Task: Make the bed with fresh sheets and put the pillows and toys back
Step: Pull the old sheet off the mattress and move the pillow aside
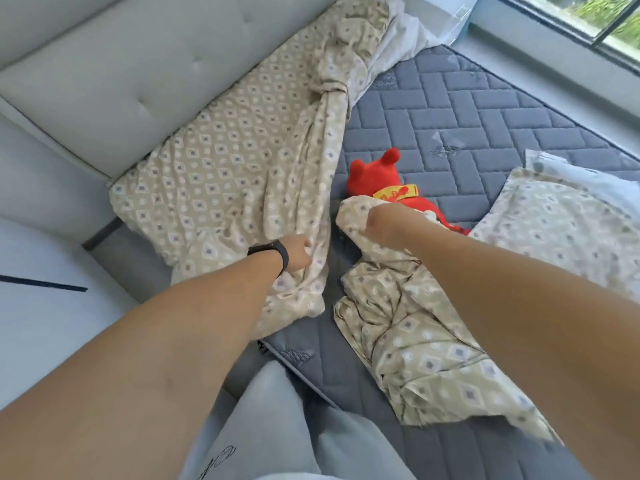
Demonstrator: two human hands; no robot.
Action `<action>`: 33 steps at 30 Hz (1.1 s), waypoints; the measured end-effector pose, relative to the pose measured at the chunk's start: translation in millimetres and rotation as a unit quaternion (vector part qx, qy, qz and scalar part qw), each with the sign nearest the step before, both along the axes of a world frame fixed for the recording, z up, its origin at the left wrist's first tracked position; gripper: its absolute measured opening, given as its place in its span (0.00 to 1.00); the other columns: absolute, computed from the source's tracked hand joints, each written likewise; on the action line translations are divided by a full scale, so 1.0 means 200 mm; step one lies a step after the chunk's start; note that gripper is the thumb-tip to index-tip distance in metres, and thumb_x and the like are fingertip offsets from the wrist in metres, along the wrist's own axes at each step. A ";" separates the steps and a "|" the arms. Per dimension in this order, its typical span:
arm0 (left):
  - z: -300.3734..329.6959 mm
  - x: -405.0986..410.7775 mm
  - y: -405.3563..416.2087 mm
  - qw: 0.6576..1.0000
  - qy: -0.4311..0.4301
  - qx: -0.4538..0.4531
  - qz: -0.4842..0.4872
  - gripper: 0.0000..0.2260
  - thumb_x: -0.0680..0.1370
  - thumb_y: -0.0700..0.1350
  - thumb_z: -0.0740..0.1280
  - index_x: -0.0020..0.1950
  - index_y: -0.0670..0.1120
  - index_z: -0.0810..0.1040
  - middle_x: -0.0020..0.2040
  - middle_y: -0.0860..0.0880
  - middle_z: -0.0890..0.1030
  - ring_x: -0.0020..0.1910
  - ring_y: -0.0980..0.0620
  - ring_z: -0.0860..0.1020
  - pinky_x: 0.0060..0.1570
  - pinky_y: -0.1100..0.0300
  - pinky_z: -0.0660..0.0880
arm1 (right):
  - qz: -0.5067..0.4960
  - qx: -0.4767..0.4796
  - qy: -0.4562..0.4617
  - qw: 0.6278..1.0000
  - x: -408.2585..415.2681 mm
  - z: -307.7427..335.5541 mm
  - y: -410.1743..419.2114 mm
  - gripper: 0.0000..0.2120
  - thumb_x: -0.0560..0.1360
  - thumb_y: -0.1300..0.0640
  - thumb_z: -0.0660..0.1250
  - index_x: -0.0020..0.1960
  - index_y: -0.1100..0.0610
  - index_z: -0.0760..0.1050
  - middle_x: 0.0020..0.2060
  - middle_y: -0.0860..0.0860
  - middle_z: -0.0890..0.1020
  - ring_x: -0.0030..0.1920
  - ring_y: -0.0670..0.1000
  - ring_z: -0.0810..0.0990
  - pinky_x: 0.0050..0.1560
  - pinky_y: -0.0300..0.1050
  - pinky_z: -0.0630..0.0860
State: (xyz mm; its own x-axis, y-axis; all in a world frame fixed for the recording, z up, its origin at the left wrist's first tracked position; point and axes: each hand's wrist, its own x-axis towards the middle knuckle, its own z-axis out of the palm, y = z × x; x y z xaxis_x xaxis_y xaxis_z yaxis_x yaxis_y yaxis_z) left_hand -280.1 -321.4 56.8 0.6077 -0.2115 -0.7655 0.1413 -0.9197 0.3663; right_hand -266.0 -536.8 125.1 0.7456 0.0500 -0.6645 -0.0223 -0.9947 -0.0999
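One head-worn camera, looking forward and down over the bed.

It sits close above the person's outstretched forearms, faces the quilted mattress (460,109) and tilts toward the padded headboard (138,74) at left; a window (602,19) edges the top right corner.
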 end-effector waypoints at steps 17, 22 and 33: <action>-0.56 0.18 -0.64 0.994 -0.001 -0.076 -0.077 0.16 0.81 0.44 0.65 0.69 0.45 0.75 0.63 0.45 0.78 0.61 0.45 0.77 0.53 0.60 0.71 | -0.099 -0.084 -0.113 0.985 0.07 -0.82 -0.54 0.33 0.75 0.58 0.67 0.76 0.50 0.59 0.71 0.56 0.66 0.67 0.62 0.67 0.54 0.58 0.74; -0.60 0.26 -0.59 0.994 -0.020 -0.085 -0.059 0.15 0.81 0.43 0.65 0.68 0.44 0.75 0.64 0.45 0.78 0.61 0.44 0.77 0.59 0.57 0.73 | -0.078 -0.117 -0.056 0.988 0.10 -1.01 -0.52 0.37 0.76 0.56 0.66 0.79 0.45 0.51 0.69 0.56 0.72 0.70 0.65 0.68 0.64 0.67 0.68; -0.18 0.02 -0.31 0.995 0.002 -0.092 -0.042 0.17 0.78 0.44 0.68 0.67 0.46 0.76 0.59 0.45 0.79 0.52 0.47 0.78 0.45 0.62 0.74 | -0.039 -0.022 0.027 0.999 -0.32 -0.49 -0.44 0.04 0.77 0.55 0.63 0.48 0.53 0.77 0.51 0.56 0.81 0.51 0.61 0.80 0.48 0.51 0.77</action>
